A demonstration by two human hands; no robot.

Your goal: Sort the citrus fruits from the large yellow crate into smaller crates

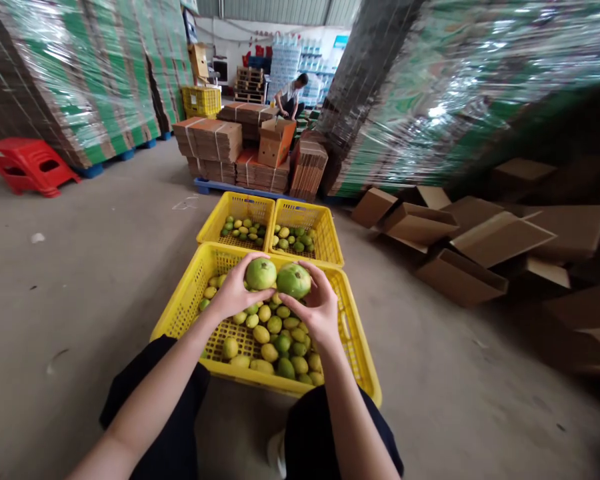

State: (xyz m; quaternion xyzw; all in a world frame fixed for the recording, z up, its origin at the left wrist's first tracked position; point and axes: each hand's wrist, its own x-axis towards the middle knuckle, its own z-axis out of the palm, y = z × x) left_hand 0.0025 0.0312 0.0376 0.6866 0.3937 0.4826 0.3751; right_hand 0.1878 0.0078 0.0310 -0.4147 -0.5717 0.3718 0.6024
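Note:
My left hand (239, 288) has its thumb and fingers closed round a pale green guava (261, 274). Beside it, my right hand (318, 303) grips a second, slightly darker green guava (293, 281). Both fruits are held up side by side, nearly touching, with dark spots showing at their ends. Below them stands a large yellow plastic crate (357, 333) with perforated walls. Many smaller-looking yellow and green fruits (274, 325) lie in it, mostly toward the middle and right; my hands and forearms hide some of them.
Two more yellow crates (341, 250) holding similar fruit adjoin the far side. Behind them, flattened cartons (215, 143) sit on a blue pallet. Open cardboard boxes (460, 277) lie right, a red stool (27, 167) left. A person (289, 97) bends over at the back, between wrapped stacks.

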